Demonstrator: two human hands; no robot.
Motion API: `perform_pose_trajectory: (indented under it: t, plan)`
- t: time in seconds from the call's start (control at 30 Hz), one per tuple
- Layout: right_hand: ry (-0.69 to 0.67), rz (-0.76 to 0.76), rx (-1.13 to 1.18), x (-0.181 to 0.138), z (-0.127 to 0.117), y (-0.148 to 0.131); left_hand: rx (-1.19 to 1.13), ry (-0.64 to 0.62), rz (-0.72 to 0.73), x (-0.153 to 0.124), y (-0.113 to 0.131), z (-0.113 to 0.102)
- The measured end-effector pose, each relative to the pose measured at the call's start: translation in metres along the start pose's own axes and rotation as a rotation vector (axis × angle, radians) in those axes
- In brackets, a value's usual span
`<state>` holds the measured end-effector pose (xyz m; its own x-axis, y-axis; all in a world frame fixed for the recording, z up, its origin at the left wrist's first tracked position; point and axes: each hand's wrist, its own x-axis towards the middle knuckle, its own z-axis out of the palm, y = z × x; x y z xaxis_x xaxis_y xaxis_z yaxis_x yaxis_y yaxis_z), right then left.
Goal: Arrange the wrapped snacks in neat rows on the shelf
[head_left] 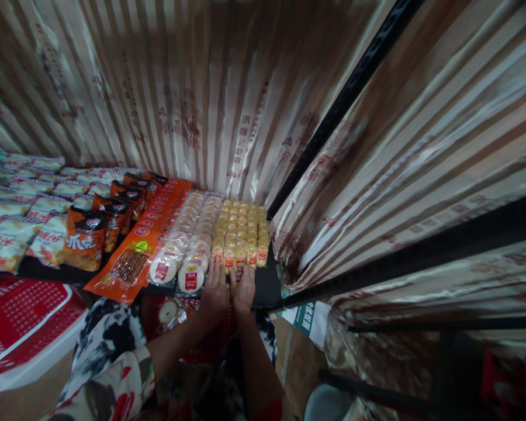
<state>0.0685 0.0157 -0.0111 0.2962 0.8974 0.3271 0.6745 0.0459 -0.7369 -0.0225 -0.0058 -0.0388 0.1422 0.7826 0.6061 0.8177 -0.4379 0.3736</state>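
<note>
Both my hands reach to the front edge of a dark shelf [267,286]. My left hand [214,289] rests with its fingers laid forward against the front of the small yellow wrapped snacks [241,231]. My right hand [244,287] lies beside it, fingers curled onto the front row of the same yellow snacks. Just left of my hands are rows of round white packaged cakes [188,240] with red labels. What my fingertips grip, if anything, is too small to make out.
Left of the cakes lie a long orange snack pack [144,240], dark orange bags [85,237] and pale green bags [21,216]. A red basket [21,310] sits lower left. Striped foil curtains [421,146] and black shelf bars [346,99] close the right.
</note>
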Motion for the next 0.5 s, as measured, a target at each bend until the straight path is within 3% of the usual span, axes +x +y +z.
perform_pose_trajectory:
  t: [0.17,0.33,0.5]
  plan:
    - [-0.005,-0.008,-0.018,0.0,0.0,0.0,0.021,0.014,0.005,-0.001,0.003,-0.001]
    - [0.003,-0.013,0.029,-0.001,-0.002,0.001,-0.076,0.007,0.022,0.016,0.01,-0.011]
    - [-0.015,-0.004,0.043,-0.002,-0.004,0.0,-0.046,0.031,-0.039,0.028,0.009,-0.004]
